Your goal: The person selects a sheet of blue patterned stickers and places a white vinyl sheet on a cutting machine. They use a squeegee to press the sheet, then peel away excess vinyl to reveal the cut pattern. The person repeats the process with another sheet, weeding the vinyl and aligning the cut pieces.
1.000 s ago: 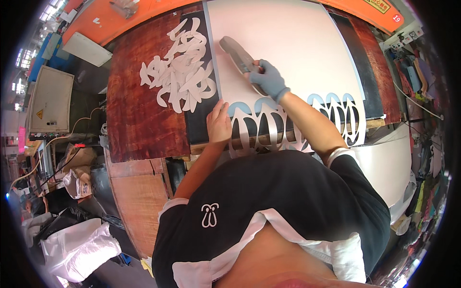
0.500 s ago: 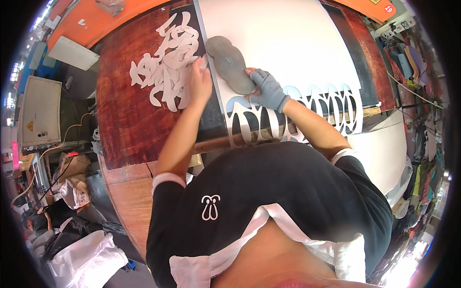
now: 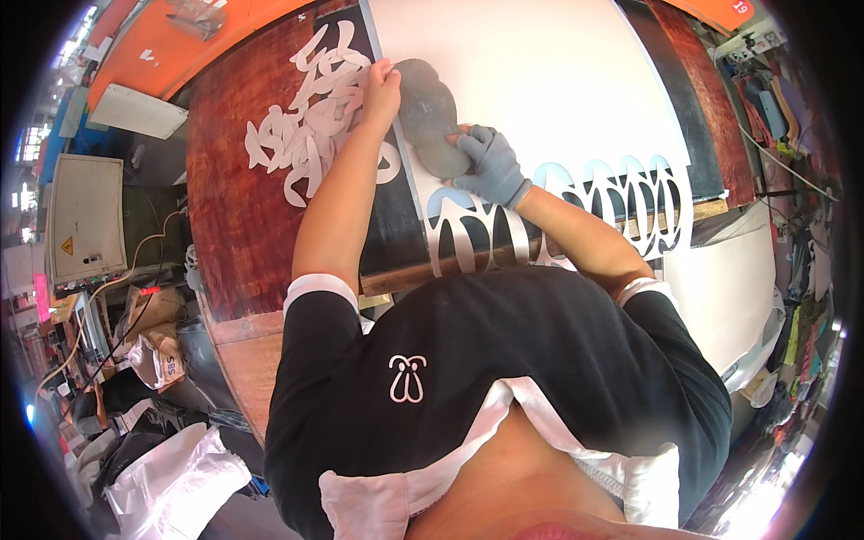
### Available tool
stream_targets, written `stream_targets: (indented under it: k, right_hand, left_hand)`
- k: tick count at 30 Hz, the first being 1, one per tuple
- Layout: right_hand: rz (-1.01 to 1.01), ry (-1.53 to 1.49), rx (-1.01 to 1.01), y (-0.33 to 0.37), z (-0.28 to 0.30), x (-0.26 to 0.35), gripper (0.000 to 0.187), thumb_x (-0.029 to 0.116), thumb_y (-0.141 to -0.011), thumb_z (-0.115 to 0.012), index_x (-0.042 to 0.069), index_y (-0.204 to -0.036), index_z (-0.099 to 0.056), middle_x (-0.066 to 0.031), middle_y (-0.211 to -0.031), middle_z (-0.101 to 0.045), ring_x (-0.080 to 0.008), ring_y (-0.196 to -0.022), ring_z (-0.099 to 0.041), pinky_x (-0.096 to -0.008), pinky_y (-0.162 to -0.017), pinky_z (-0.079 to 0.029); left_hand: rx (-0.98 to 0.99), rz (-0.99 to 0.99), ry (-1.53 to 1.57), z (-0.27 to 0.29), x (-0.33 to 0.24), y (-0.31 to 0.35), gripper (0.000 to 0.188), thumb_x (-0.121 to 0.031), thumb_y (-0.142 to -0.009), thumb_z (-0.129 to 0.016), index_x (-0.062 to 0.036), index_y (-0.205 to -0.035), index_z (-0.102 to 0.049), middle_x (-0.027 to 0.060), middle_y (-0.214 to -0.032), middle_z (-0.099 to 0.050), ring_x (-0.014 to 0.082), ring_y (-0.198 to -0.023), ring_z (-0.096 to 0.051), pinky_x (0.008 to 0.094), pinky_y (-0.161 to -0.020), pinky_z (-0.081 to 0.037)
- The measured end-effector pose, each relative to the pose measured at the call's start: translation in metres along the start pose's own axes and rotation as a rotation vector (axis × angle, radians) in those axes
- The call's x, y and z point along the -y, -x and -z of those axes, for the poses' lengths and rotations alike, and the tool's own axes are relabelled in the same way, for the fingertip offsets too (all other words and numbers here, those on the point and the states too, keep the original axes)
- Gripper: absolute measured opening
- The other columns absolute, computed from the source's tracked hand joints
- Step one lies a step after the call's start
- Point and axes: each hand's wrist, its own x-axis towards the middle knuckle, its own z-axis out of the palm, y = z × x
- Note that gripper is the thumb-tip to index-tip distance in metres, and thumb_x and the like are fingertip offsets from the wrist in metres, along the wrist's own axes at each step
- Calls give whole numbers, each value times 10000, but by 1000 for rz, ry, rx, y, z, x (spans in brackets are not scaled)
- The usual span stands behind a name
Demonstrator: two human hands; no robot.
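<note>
A dark grey sole-shaped plate (image 3: pixel 427 108) lies over the left part of a large white sheet (image 3: pixel 531 81). My right hand (image 3: pixel 493 169), in a grey glove with bare fingertips, grips its near right side. My bare left hand (image 3: pixel 382 94) is at the plate's far left end, fingers curled against its edge; the thumb's hold is partly hidden. Along the sheet's near edge runs a row of sole-shaped cut-outs (image 3: pixel 621 207), with thin white strips between them. Left of my left hand, a heap of curved white offcuts (image 3: pixel 310 126) lies on the reddish-brown table.
The reddish-brown tabletop (image 3: pixel 229 207) spreads to the left, with a black board (image 3: pixel 391 225) under the sheet. A pale metal box (image 3: pixel 87 216) with a warning sign and hanging cables stands at the left. Piled coloured material (image 3: pixel 774 112) is at the right.
My left hand has moved forward from beside the offcuts to the plate's far end. The plate has turned slightly more upright in view, with my right hand still on it.
</note>
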Motion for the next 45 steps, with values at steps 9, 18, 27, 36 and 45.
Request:
stream_targets:
  k: [9, 18, 27, 36, 45]
  right_hand:
    - [26, 26, -44, 1, -1, 2, 683, 277, -492, -841, 85, -1092, -576, -120, -1084, -557, -330, -978, -528, -401, -845, -445]
    - [34, 52, 47, 1, -1, -2, 725, 316, -575, -823, 71, -1192, -531, -156, -1166, -529, -328, -1050, -514, -384, -882, -447]
    - [-91, 448, -381, 128, 126, -37, 337, 171, -775, -677, 36, -1065, -572, -146, -1056, -585, -325, -966, -550, -403, -824, -450]
    - [-238, 591, -477, 211, 128, -67, 245, 101, -787, -555, -24, -996, -584, -201, -1048, -572, -363, -988, -552, -415, -842, -439]
    - [-13, 380, -544, 236, 159, -66, 274, 157, -795, -597, 19, -1027, -552, -189, -998, -561, -374, -951, -539, -452, -833, -441]
  left_hand:
    - [153, 181, 265, 17, -7, -7, 403, -220, -913, -488, -8, -1256, -484, 129, -1261, -530, 198, -1167, -466, 304, -985, -339]
    - [43, 85, 124, 14, -12, -3, 397, -238, -937, -453, 6, -1250, -482, 122, -1199, -567, 197, -1118, -501, 301, -957, -369]
    - [52, -150, -152, 76, -23, 196, 244, -175, -933, -487, -2, -1082, -575, 132, -989, -632, 212, -907, -595, 328, -814, -457]
    - [-55, -714, -772, 62, 13, 295, 168, -128, -754, -654, -84, -663, -521, 57, -673, -510, 262, -631, -512, 386, -565, -403]
    - [-291, -608, -817, 43, -5, 309, 326, -184, -844, -583, -29, -572, -493, 129, -640, -490, 327, -632, -496, 456, -589, -402]
